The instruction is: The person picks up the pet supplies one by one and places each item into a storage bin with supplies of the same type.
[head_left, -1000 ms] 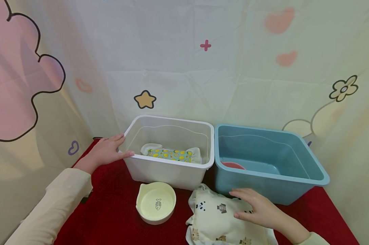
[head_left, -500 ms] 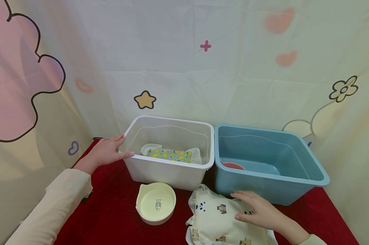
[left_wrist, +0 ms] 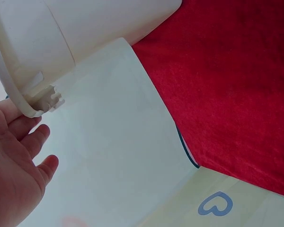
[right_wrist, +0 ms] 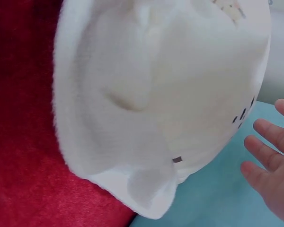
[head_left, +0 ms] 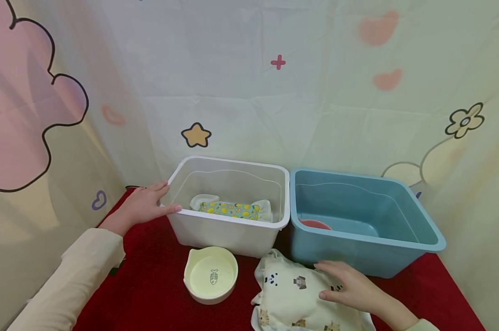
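1. Animal-print cushion [head_left: 290, 296]: left of and partly beneath right hand [head_left: 352, 287], the nearer one; near end out of view, long axis unclear.
2. That hand: fingers spread, holding nothing.
3. Farther, left hand [head_left: 143, 206]: extended fingers rest on white bin [head_left: 228, 234].

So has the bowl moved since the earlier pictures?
No: in the head view the bowl keeps the same spot before the white bin, shifted neither way.
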Demonstrator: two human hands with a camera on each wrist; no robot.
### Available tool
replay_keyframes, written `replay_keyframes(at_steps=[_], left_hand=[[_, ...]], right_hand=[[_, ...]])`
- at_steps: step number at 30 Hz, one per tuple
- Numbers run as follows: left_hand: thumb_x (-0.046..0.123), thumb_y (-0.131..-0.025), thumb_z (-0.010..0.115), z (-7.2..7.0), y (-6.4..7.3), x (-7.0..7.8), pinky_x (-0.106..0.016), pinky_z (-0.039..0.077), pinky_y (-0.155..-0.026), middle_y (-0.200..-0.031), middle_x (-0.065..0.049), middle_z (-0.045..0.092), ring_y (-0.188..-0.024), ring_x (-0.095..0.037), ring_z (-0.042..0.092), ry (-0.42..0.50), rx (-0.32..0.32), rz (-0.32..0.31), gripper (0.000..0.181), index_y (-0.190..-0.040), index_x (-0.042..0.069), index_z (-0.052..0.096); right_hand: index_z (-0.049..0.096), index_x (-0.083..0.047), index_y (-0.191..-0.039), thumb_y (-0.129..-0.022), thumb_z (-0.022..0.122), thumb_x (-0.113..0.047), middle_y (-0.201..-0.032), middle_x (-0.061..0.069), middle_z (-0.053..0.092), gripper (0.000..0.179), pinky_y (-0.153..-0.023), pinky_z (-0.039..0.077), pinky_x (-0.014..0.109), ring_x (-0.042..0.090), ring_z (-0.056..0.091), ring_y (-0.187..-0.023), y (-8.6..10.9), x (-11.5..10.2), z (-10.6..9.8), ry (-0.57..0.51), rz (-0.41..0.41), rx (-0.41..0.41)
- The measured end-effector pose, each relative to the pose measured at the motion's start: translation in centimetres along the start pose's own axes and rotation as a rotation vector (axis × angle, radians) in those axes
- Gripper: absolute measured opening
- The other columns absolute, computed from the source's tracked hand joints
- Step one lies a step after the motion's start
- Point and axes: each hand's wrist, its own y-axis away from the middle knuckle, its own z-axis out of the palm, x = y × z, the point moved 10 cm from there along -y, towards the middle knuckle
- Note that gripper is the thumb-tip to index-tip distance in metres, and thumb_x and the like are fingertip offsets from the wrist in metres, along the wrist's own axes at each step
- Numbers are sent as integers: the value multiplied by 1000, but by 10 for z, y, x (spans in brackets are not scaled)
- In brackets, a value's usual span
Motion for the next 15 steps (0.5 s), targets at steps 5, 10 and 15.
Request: replay_keyframes(at_steps=[5,10,15], left_hand=[[68,-76,43,0,0,0,-61,25,-97,-143,-20,26,-125,-40,31,3,-2,-7,90,-138,4,27],[68,-76,42,0,1,0,-61,26,-97,-142,-20,26,-125,-40,31,-1,2,-4,90,-138,4,28],[69,-76,42,0,0,-1,-61,26,-96,-142,-20,26,-124,-41,32,-5,8,-3,91,-138,3,28]], right_hand=[[50,-6,-123,-73,62,-51,-123,16,51,68,-85,42,55,35,47,-111,0,6,4,-9,-3,-4],[50,-6,-123,-73,63,-49,-122,16,52,68,-85,42,55,36,46,-111,-1,12,8,-34,27,-25],[50,-6,-122,-73,64,-46,-121,16,52,66,-85,42,56,36,47,-110,-1,14,12,-57,23,-36]])
